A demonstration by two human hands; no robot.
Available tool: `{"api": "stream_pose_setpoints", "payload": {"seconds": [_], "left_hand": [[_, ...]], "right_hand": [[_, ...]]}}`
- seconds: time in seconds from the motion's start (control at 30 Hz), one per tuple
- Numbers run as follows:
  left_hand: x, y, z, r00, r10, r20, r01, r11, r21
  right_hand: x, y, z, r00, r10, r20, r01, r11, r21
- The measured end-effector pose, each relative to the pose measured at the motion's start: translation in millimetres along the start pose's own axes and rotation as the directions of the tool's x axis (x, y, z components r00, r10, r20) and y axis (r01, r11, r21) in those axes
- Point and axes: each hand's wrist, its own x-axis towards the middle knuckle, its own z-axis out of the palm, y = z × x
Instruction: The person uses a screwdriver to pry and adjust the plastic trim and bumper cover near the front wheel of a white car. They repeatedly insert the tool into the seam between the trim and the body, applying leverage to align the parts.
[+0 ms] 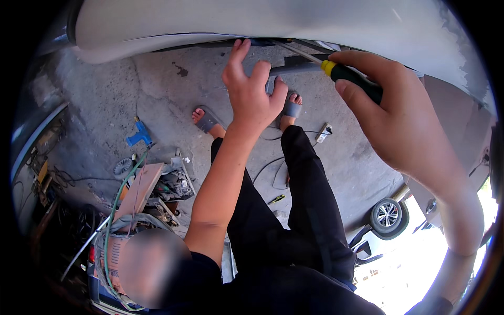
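A large pale grey car body panel [294,18] spans the top of the view, with a dark gap along its lower edge. My right hand [404,113] is wrapped round the handle of a screwdriver [359,84], green with a yellow collar. Its long metal shaft points left and up, and the tip disappears at the dark gap under the panel edge. To the left of the tip, my left hand [252,97] reaches up with fingers apart. Its foremost fingertips rest at the panel's lower edge, and it grips nothing I can see. A dark grey strip runs just behind the shaft.
On the concrete floor lie a blue pistol-shaped tool [138,135], a white power strip [324,132] with a black cable, and a small yellow-and-black tool [276,199]. Clutter with a green hose [107,236] fills the lower left. A car wheel [387,216] shows at right.
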Motion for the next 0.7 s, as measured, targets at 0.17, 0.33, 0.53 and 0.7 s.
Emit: {"api": "stream_pose_setpoints", "payload": {"seconds": [0.17, 0.33, 0.53, 0.7], "left_hand": [[2.9, 5.6, -5.4, 0.999, -0.012, 0.042, 0.012, 1.0, 0.006], [2.7, 8.9, -5.1, 0.997, -0.016, 0.08, 0.018, 1.0, -0.021], [3.9, 5.5, -8.0, 0.995, -0.034, 0.097, 0.037, 0.999, -0.021], [3.5, 3.4, -6.4, 0.997, -0.024, 0.076, 0.028, 0.999, -0.041]], "right_hand": [[8.6, -1.5, -0.9, 0.999, 0.032, -0.003, -0.032, 0.999, -0.021], [10.7, 2.1, -6.6, 0.988, -0.151, 0.009, 0.149, 0.962, -0.228], [15.5, 4.6, -9.9, 0.976, -0.19, 0.109, 0.219, 0.856, -0.468], [9.5, 7.5, -6.1, 0.949, -0.291, 0.117, 0.304, 0.76, -0.575]]}}
